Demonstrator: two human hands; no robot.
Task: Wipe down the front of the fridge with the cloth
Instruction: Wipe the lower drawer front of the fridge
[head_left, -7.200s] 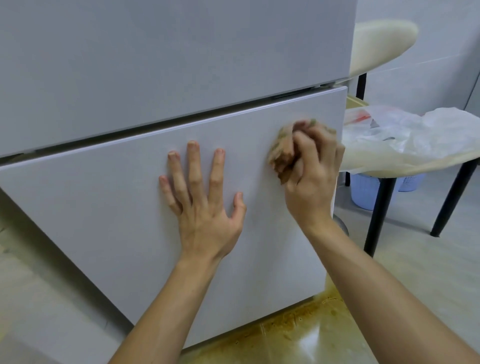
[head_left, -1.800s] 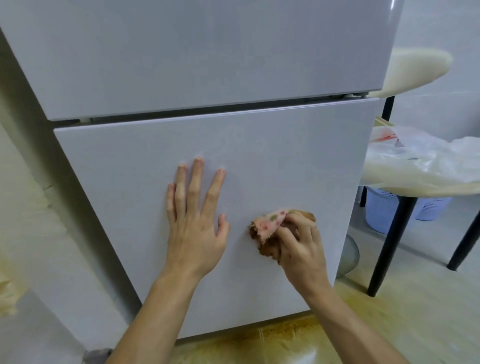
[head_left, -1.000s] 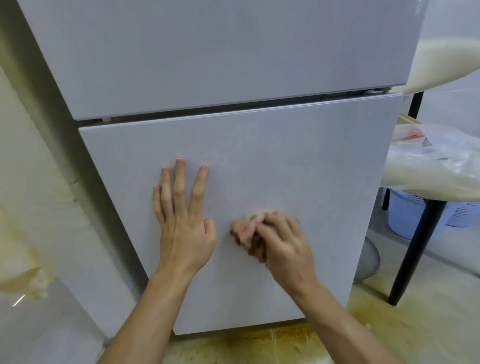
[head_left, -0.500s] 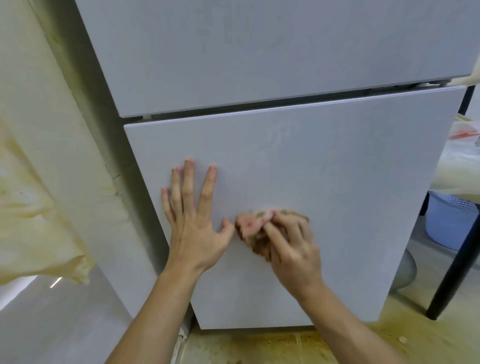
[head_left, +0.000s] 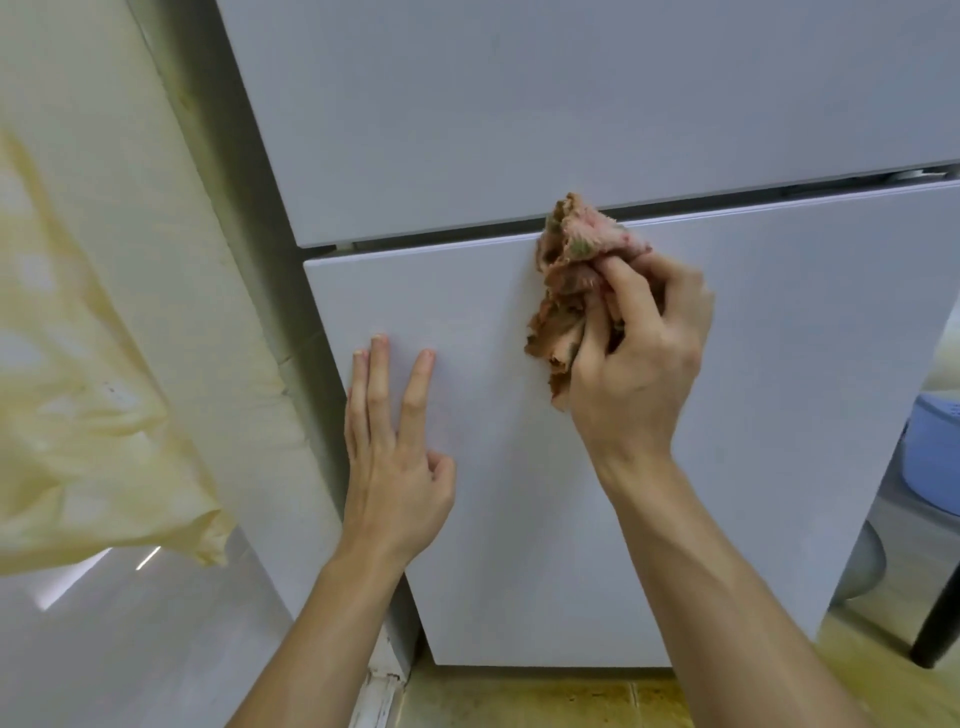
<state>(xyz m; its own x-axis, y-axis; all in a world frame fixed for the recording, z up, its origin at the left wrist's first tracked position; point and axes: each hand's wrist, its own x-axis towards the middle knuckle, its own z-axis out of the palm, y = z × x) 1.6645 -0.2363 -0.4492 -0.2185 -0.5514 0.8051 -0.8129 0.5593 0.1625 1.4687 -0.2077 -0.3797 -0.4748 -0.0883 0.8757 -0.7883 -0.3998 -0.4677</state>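
The pale grey fridge fills the view, with an upper door (head_left: 519, 114) and a lower door (head_left: 753, 415) split by a dark gap. My right hand (head_left: 639, 364) grips a crumpled pink and brown cloth (head_left: 571, 270) and holds it against the top of the lower door, its upper end reaching the gap. My left hand (head_left: 395, 457) rests flat on the lower door near its left edge, fingers straight and pointing up.
A yellowish curtain (head_left: 78, 389) hangs at the left beside a white wall. At the right edge stand a blue basket (head_left: 935, 457) and a black table leg (head_left: 935, 639). The floor (head_left: 545, 696) under the fridge is stained yellow-brown.
My right hand has carried the cloth up from the middle of the lower door to its top edge. The view has shifted left and closer. My left hand stays flat on the door.
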